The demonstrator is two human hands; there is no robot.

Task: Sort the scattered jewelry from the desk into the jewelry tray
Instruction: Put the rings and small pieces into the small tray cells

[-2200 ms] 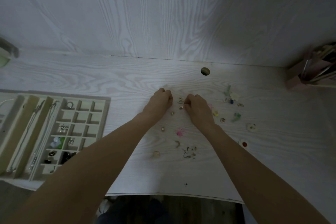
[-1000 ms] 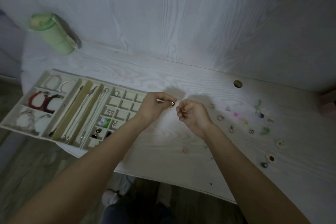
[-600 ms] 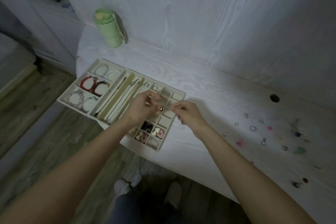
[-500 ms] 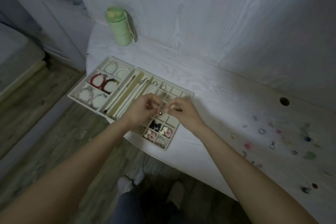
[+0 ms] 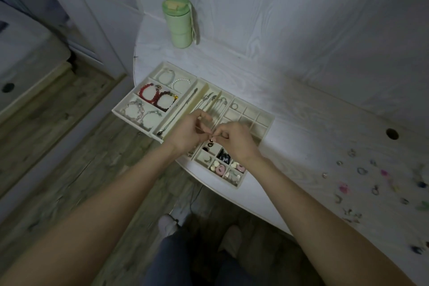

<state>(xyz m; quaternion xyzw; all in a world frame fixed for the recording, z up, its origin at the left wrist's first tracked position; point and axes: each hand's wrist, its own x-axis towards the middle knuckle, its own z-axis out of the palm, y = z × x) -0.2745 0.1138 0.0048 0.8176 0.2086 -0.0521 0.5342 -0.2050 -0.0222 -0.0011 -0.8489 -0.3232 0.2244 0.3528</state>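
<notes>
At frame centre the jewelry tray (image 5: 264,121) holds bracelets (image 5: 157,96) at left, chains (image 5: 209,102) mid, earrings (image 5: 220,169) lower right. Above it, left hand (image 5: 188,132) and right hand (image 5: 236,139) pinch a tiny piece (image 5: 211,140). Scattered jewelry (image 5: 373,183) lies far right.

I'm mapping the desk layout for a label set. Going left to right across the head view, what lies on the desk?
Bracelet section of the jewelry tray → green bottle → left hand → right hand → cable hole → scattered jewelry.
</notes>
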